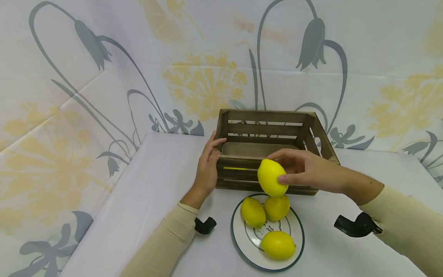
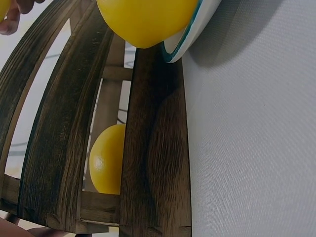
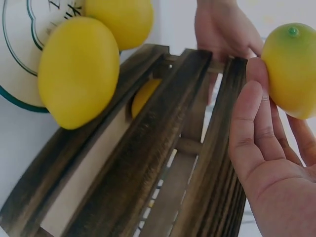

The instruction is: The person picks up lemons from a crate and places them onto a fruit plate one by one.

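A lemon (image 1: 272, 178) is pinched between the thumb and fingers of my right hand (image 1: 311, 171), in front of the slatted wooden crate (image 1: 270, 161) and above the plate. In the right wrist view this lemon (image 3: 292, 74) shows a greenish tip. My left hand (image 1: 207, 165) holds the crate's left end, its thumb over the rim. Several lemons lie on the white plate (image 1: 242, 246) with a dark green rim: one at left (image 1: 253, 212), one partly hidden behind the held lemon, one at front (image 1: 278, 245). Through the slats another lemon (image 2: 107, 159) shows inside the crate.
The crate stands on a white cloth (image 1: 166, 165), close to a flower-printed backdrop (image 1: 207, 84). The plate sits just in front of the crate. Black wrist pieces (image 1: 356, 225) stick out from both sleeves.
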`<state>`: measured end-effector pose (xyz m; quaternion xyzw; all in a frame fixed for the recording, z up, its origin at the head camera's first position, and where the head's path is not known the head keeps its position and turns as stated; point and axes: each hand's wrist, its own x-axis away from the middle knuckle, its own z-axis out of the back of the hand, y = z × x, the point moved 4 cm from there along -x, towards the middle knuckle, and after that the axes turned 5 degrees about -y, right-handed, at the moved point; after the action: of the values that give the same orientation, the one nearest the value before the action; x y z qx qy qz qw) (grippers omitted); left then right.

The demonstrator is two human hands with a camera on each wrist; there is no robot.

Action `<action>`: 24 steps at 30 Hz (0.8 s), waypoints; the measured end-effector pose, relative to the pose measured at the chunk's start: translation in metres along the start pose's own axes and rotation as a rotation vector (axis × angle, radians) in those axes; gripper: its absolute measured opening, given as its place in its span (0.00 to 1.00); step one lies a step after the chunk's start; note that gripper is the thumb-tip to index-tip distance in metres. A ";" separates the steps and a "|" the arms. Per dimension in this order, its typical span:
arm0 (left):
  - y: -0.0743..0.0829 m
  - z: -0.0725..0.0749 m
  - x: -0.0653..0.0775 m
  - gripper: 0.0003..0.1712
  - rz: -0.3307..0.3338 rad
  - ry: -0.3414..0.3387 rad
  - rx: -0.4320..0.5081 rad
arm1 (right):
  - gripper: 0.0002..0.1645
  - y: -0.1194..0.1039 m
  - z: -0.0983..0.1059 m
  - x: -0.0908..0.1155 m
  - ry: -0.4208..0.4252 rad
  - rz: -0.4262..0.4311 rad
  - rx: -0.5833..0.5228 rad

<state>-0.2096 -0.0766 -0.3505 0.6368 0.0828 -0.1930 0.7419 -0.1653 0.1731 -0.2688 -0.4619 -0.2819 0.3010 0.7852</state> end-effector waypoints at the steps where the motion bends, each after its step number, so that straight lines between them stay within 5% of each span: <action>1: 0.000 0.000 0.000 0.25 0.001 0.000 -0.001 | 0.28 0.001 -0.002 0.001 -0.002 -0.007 -0.005; 24: 0.000 0.000 0.000 0.25 0.016 -0.001 0.006 | 0.29 0.039 -0.031 0.016 0.023 0.059 -0.055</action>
<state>-0.2093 -0.0765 -0.3505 0.6395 0.0767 -0.1877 0.7415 -0.1405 0.1831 -0.3139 -0.4949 -0.2675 0.3106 0.7661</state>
